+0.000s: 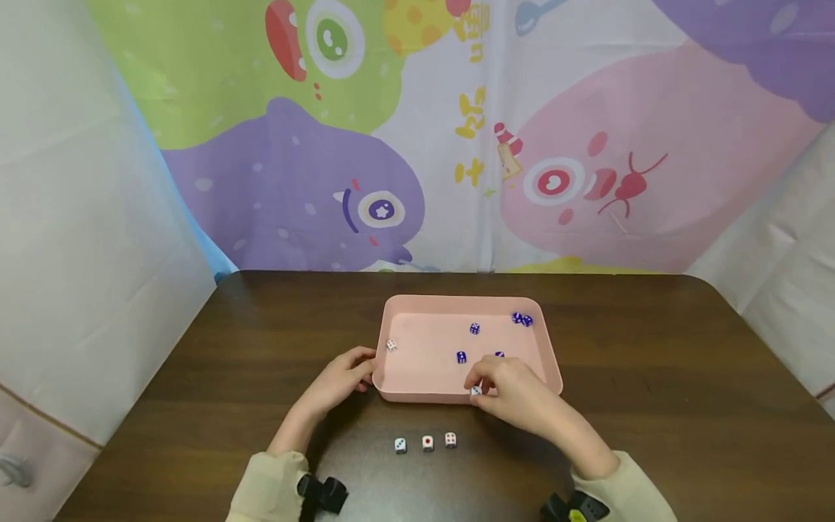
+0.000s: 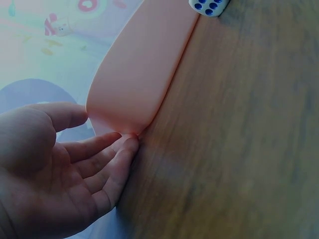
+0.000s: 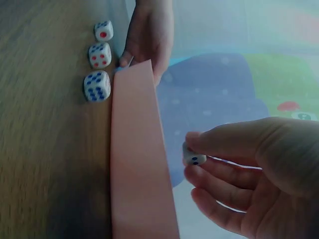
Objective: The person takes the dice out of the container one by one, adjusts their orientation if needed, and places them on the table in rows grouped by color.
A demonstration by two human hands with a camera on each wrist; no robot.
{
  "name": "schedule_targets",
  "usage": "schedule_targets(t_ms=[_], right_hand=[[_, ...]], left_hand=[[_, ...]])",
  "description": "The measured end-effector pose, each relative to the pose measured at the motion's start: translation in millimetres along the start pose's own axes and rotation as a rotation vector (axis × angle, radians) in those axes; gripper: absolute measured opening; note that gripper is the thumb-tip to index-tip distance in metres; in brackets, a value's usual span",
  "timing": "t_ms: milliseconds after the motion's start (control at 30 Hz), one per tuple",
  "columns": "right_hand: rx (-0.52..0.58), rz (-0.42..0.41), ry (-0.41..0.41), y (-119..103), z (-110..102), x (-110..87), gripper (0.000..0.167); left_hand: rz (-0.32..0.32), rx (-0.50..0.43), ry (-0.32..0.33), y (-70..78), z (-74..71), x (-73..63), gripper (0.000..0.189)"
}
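My right hand [image 1: 515,391] is over the front edge of the pink tray [image 1: 417,397], pinching a white die [image 3: 195,158] with blue pips between thumb and fingertips. In the right wrist view the die stands above the tray's rim. My left hand [image 1: 335,380] holds the tray at its left side; the left wrist view shows the thumb at the rim and the fingertips at the bottom edge. Inside the tray lie several blue dice [image 1: 475,328] and one white die [image 1: 391,346] near the left wall. One blue die [image 1: 499,354] is partly hidden behind my right hand.
Three white dice, a left one [image 1: 401,446], a middle one with a red pip [image 1: 428,443] and a right one [image 1: 451,440], form a row on the brown table [image 1: 652,391] before the tray. A cartoon-printed curtain [image 1: 457,217] hangs behind the table.
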State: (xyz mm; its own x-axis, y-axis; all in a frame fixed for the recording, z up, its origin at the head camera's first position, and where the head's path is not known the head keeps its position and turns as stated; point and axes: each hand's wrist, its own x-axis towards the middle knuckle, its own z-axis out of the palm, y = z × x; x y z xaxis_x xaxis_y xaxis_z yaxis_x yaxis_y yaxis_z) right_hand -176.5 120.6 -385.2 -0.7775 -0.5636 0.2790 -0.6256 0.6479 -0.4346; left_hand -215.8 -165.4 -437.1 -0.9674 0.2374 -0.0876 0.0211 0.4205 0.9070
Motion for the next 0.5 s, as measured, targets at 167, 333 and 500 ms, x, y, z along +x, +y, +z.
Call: schedule_targets(t_ms=[167, 333, 500], right_hand=[[0.005, -0.039, -0.079, -6.8, 0.8, -1.1, 0.010], [0.014, -0.039, -0.167, -9.7, 4.5, -1.6, 0.009], [0.008, -0.034, -0.213, -11.5, 5.3, -1.6, 0.011]], left_hand=[[-0.003, 0.013, 0.004, 0.9, -0.7, 0.0, 0.033], [-0.003, 0.011, 0.003, 1.1, -0.5, -0.7, 0.034], [-0.003, 0.011, 0.006, 2.1, -0.9, -1.0, 0.034]])
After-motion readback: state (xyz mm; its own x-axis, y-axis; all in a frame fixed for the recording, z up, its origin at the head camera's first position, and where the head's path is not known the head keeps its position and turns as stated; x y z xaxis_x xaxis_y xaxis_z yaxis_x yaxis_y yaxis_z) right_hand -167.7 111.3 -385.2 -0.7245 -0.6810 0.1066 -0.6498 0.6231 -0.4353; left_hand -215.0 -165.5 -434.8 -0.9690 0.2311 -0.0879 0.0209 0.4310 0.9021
